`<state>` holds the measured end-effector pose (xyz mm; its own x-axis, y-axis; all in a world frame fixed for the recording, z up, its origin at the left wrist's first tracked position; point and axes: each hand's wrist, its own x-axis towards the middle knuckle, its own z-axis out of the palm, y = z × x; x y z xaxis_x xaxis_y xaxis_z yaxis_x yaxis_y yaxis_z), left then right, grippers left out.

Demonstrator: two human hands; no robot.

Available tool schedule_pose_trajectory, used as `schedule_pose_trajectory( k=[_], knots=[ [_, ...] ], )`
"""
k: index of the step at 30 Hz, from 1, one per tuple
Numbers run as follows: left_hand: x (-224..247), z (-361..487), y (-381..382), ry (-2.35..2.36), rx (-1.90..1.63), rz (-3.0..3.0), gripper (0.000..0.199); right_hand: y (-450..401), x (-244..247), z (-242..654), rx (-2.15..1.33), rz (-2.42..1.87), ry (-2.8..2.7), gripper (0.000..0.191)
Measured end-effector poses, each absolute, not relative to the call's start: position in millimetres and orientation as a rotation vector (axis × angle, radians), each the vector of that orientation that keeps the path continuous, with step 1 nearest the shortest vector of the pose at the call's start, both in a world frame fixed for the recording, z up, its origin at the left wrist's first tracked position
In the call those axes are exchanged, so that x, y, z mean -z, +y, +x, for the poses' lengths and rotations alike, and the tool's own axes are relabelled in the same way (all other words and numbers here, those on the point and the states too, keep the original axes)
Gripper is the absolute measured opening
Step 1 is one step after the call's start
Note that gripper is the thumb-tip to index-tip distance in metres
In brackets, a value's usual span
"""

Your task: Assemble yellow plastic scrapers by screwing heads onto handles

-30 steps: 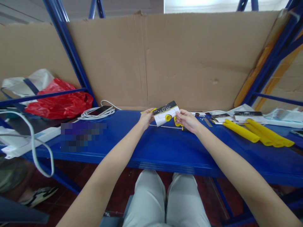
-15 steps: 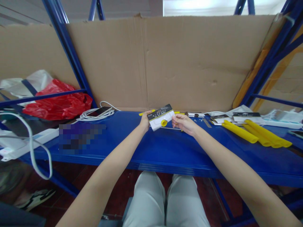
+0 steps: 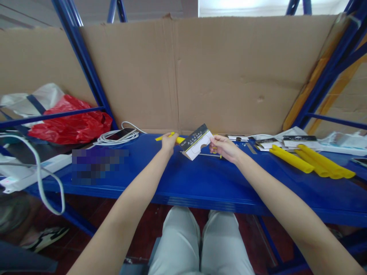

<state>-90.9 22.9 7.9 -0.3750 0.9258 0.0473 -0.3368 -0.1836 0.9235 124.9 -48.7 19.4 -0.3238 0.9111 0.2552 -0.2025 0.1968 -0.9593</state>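
Note:
Between my hands is a black and white printed card (image 3: 195, 143), tilted, with a cutout in its lower edge. My right hand (image 3: 223, 147) pinches the card's right edge. My left hand (image 3: 169, 144) is closed around a yellow tool (image 3: 180, 140) just left of the card; the tool's far part lies behind the card. Under the card and right hand, a thin rod with a yellow end (image 3: 220, 156) lies on the blue table (image 3: 189, 183).
Several yellow sleeves (image 3: 291, 158) and more printed cards (image 3: 299, 141) lie at the right. A coiled white cable (image 3: 116, 139), a phone, a red plastic bag (image 3: 71, 121) and a white power strip (image 3: 54, 165) are at the left. Cardboard (image 3: 229, 72) stands behind.
My left hand has moved left, off the card, with the yellow tool. The round yellow end no longer shows through the card's cutout. The right hand still holds the card.

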Motion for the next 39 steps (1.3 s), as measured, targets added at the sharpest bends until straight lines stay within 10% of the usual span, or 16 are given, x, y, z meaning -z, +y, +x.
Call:
schedule_pose_trajectory(
  k=[6,15,39],
  knots=[
    [-14,-94,20,1.247,-1.696,0.743,0.031,-39,-25,133,-1.244,-0.782,-1.189,0.035],
    [-15,-81,11,1.255,-1.585,0.762,0.078,-28,-34,166,-1.007,-0.975,-0.723,0.020],
    [-25,-71,-7,1.238,-1.451,0.854,0.081,22,-22,254,-0.633,-1.418,-0.645,0.019]
  ],
)
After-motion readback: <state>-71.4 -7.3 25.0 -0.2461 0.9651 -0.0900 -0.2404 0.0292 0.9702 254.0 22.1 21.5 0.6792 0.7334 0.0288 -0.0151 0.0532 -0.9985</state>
